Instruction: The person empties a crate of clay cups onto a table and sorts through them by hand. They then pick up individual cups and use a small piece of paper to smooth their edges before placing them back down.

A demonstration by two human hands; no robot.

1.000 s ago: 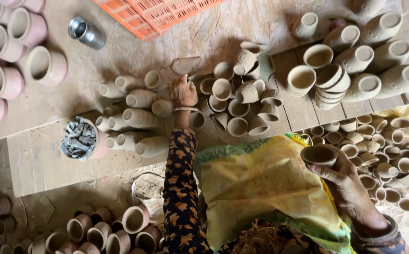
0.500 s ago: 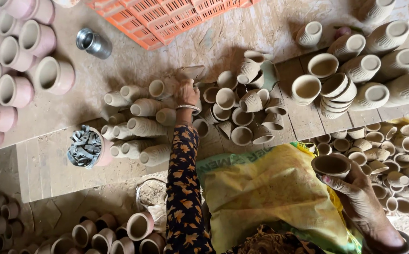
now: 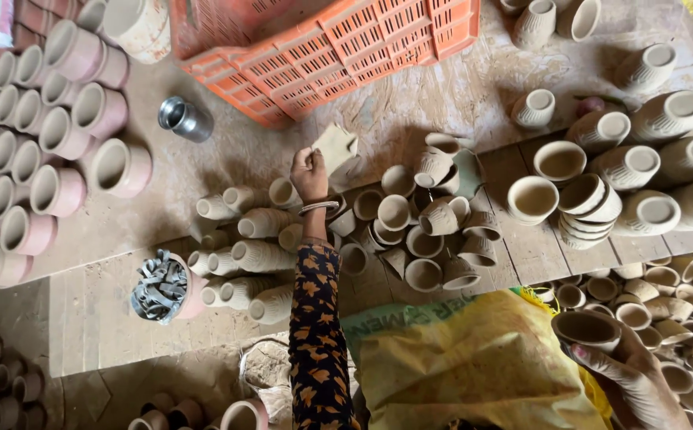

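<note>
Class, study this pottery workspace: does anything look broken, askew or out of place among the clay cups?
Yes. The middle heap of clay cups lies jumbled, many tipped on their sides with a few broken-looking pieces among them, while the pink pots sit in neat rows. The left hand holds a flat shard; the right hand holds a small cup.

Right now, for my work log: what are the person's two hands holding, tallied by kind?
small clay cup, in the right hand: 1
flat clay piece, at the left hand: 1
Total: 2
</note>
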